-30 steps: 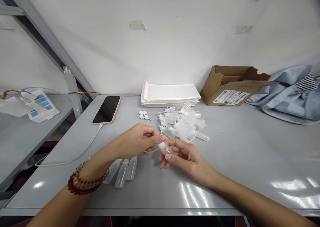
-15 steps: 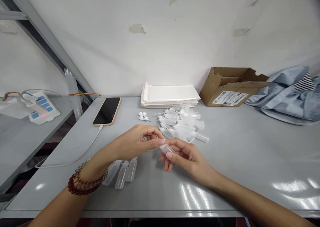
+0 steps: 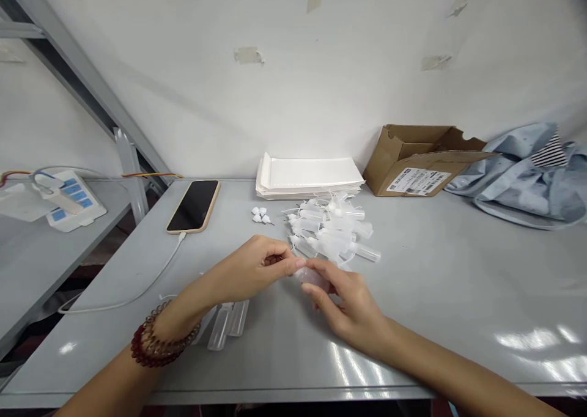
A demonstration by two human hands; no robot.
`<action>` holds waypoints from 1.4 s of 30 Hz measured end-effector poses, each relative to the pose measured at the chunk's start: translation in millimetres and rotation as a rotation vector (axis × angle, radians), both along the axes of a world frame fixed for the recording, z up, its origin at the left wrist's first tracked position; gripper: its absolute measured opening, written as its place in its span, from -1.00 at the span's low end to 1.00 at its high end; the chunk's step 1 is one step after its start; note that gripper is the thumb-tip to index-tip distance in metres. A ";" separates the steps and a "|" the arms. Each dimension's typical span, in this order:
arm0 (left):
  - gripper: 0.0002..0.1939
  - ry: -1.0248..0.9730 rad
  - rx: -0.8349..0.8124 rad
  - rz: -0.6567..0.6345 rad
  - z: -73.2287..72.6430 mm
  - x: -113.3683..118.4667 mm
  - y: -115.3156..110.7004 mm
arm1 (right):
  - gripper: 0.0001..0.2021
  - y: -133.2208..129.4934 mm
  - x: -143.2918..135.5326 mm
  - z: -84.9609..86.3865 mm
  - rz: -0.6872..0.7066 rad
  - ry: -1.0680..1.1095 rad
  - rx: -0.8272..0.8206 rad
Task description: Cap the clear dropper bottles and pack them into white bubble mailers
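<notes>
A small translucent bottle (image 3: pixel 312 277) is held by its body in my right hand (image 3: pixel 346 295), fingers wrapped round it. The thumb and fingers of my left hand (image 3: pixel 270 265) pinch the bottle's top end; the fingers partly hide that end. Just beyond both hands lies a heap of similar bottles with white caps (image 3: pixel 330 227). Several small white nozzle tips (image 3: pixel 261 215) sit left of the heap. Clear bottles (image 3: pixel 220 328) lie beside my left wrist, partly covered by the forearm.
A stack of white trays (image 3: pixel 312 173) rests against the wall. To its right stand an open cardboard box (image 3: pixel 419 160) and a bundle of blue cloth (image 3: pixel 518 172). A phone (image 3: pixel 195 206) with a white cable and a power strip (image 3: pixel 76 200) are at left.
My right hand has turned slightly and closed further over the bottle, hiding more of it. The left hand stays at the bottle's top. The whole view has shifted slightly.
</notes>
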State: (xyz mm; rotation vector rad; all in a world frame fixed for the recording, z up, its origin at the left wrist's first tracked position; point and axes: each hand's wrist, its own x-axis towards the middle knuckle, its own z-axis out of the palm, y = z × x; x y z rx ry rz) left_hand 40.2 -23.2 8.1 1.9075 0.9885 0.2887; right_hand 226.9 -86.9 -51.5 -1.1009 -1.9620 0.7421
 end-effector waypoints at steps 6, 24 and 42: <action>-0.70 -0.033 0.071 -0.022 1.0 -2.1 -1.6 | -0.73 10.8 5.7 20.2 0.118 0.309 -0.579; -0.60 -0.013 0.089 0.056 -4.5 2.5 -3.1 | -0.74 18.6 7.0 20.3 0.114 0.356 -0.603; -0.75 -0.100 0.190 0.012 2.6 2.4 -6.1 | -0.73 22.1 15.8 30.6 0.229 0.504 -0.723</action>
